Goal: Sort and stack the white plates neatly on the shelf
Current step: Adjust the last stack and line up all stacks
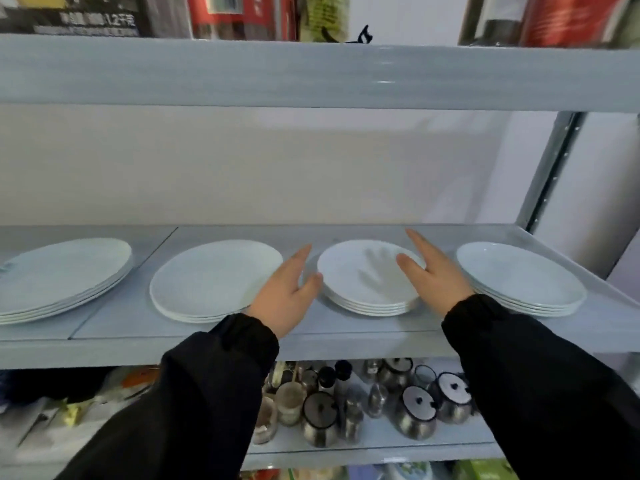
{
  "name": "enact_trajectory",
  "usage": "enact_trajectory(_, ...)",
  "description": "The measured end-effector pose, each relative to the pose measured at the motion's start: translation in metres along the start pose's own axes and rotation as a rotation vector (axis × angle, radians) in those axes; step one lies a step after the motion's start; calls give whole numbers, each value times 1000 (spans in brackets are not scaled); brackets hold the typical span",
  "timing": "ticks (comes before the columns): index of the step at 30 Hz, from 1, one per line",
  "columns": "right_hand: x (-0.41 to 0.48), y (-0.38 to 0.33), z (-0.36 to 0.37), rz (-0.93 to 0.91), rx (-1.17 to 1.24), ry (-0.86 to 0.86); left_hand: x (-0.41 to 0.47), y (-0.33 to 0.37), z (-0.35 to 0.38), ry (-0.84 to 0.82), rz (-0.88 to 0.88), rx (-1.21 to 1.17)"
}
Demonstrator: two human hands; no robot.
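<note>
Several stacks of white plates stand in a row on the pale blue shelf (346, 327). A small stack (363, 282) sits right of the middle. My left hand (287, 296) is at its left rim, fingers straight and thumb close to the edge. My right hand (433, 271) is at its right rim, fingers straight, thumb over the top plate. Neither hand curls round a plate. A wide stack (214, 280) lies left of my left hand, another wide stack (65, 275) at the far left, and an oval-looking stack (519, 277) at the far right.
The shelf above (311, 77) carries boxes and hangs low over the plates. A metal upright (550, 174) stands at the right rear. Below, the lower shelf holds several steel teapots with dark lids (415, 407) and glass jars (291, 400).
</note>
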State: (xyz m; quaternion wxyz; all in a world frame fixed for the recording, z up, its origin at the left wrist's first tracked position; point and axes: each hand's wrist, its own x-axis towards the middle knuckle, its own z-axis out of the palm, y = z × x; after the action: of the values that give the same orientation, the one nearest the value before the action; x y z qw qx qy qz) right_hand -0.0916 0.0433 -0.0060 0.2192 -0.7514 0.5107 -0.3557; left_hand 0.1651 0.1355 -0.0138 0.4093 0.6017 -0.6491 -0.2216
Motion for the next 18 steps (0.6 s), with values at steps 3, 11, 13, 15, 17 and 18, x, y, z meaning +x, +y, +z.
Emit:
enact_trajectory(3,0,41,-12,57,-64,-74,10,8,35,-14,-67,2)
enact_trajectory(11,1,65,-16,71,26,-193,26,-3,47,48,-191,98)
enact_trajectory(13,0,64,-16,66,20,-190,26,-3,48,62,-188,124)
enact_trajectory(15,1,65,-17,53,15,-177,25,0,48,76,-182,128)
enact_trajectory(17,0,66,-18,52,23,-188,22,4,46,81,-173,97)
enact_trajectory(18,0,65,-19,46,22,-196,21,5,45,82,-164,87)
